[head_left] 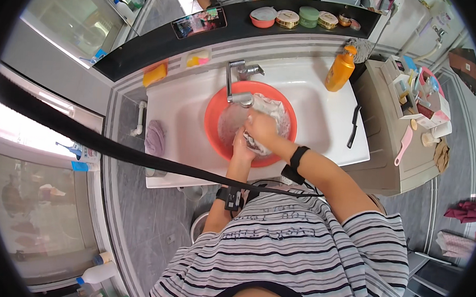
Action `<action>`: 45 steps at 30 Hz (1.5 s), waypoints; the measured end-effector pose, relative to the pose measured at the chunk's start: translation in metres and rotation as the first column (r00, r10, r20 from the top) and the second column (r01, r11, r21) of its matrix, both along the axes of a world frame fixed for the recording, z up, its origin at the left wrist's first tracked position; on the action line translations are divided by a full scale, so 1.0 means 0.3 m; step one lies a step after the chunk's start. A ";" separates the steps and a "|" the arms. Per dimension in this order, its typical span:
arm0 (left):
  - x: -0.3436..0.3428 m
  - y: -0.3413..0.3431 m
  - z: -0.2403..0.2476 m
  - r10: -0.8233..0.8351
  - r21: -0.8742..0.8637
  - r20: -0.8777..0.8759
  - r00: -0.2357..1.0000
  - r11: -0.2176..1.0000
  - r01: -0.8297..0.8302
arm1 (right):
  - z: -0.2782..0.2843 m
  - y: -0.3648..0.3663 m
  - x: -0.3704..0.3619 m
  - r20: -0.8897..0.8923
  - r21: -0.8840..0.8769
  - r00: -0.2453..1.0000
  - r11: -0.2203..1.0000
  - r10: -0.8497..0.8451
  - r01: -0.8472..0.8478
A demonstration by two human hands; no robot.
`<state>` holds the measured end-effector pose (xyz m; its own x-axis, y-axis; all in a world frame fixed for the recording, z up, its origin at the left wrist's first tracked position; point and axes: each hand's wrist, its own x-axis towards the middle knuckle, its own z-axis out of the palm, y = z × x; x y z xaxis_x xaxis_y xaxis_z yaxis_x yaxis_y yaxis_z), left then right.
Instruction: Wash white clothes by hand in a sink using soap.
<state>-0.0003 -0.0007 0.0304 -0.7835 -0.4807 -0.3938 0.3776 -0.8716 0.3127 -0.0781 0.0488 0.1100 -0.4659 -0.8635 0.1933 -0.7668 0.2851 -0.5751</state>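
I am clenching a soapy pale cloth (267, 109) between my left hand (242, 146) and right hand (261, 128) in the red basin (218, 112), scrubbing underway, rinsing seemingly not yet done.

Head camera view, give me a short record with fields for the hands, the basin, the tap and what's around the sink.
left hand: gripping wet cloth
right hand: gripping the same cloth
cloth: white, bunched, in the red basin
basin: in white sink, holds water
tap: spout over basin
right of tap: orange bottle
sink right rim: black comb
shelf behind: phone, small jars
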 end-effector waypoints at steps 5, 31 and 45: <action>0.007 0.050 0.094 -0.083 0.195 0.153 0.985 0.979 0.053 | -0.034 0.037 -0.009 0.049 -0.025 0.986 0.987 -0.158 0.159; 0.059 -0.003 0.319 -0.058 -0.350 0.115 0.992 0.932 0.095 | -0.008 0.134 -0.141 0.884 0.333 0.350 0.943 -0.309 -0.009; 0.106 -0.079 0.342 -0.044 -0.580 0.551 0.834 0.698 0.420 | -0.099 0.093 -0.246 0.979 -0.048 -0.188 0.984 0.081 0.174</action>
<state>0.0316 -0.0244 0.1330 -0.7138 -0.5825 -0.3889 -0.1636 -0.4013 0.9012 -0.1518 0.0768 0.0803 -0.2496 -0.8558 -0.4531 0.7493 0.1257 -0.6502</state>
